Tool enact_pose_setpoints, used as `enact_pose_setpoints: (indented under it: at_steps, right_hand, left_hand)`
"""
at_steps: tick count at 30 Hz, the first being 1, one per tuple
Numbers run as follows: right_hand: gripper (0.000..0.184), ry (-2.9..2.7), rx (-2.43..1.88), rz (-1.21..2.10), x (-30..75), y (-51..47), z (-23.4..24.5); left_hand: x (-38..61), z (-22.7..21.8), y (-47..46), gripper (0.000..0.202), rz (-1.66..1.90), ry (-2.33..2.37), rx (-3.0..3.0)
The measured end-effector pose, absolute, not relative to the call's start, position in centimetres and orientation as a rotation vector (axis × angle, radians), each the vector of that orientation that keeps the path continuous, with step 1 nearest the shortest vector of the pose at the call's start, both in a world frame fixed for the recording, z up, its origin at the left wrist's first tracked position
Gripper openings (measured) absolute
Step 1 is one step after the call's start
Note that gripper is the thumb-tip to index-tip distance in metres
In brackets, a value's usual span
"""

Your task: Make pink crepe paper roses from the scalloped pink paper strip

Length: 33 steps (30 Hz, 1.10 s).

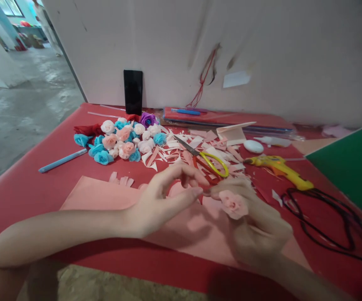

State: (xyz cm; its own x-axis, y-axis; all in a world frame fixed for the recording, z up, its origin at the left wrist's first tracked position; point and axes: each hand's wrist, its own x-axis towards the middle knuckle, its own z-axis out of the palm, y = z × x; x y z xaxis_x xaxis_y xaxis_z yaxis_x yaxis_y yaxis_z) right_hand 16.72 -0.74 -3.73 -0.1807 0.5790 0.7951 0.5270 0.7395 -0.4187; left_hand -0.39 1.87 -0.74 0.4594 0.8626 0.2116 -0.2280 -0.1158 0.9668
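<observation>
My right hand (259, 221) is closed around a small pale pink paper rose (233, 204), its ruffled petals facing up toward me. Close beside it, my left hand (171, 198) curves its fingers and thumb with a gap between them, the tips near those of my right hand. Nothing shows in the left fingers. Under both hands lies a sheet of pink paper (102, 194), with small cut pink pieces (122, 179) at its upper edge. Scissors (199, 154) with yellow and red handles rest on scattered paper scraps (155, 156) just beyond my fingers.
Blue, white, pink, red and purple paper flowers (127, 140) are heaped at the back left. A phone (133, 92) leans on the white board behind. A pale blue pen (63, 160) lies left. At right are a yellow glue gun (281, 169) and its black cord (319, 240).
</observation>
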Motion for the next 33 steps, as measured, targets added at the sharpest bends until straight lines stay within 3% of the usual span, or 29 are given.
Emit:
enact_pose_setpoints:
  at_steps: [9,15,33]
  right_hand:
    - [0.019,-1.908,-0.801,0.373,16.8,-0.7,-3.0]
    - [0.018,-1.956,-0.922,0.409,17.4,-0.7,-3.4]
    - [0.022,-1.799,-0.785,1.189,16.7,-0.9,-2.5]
  left_hand:
    - [-1.6,1.3,3.1,0.011,0.989,0.537,1.717]
    - [-1.5,2.0,3.0,0.009,0.818,0.526,1.674]
    - [-1.2,2.0,3.0,0.016,0.643,0.51,1.529]
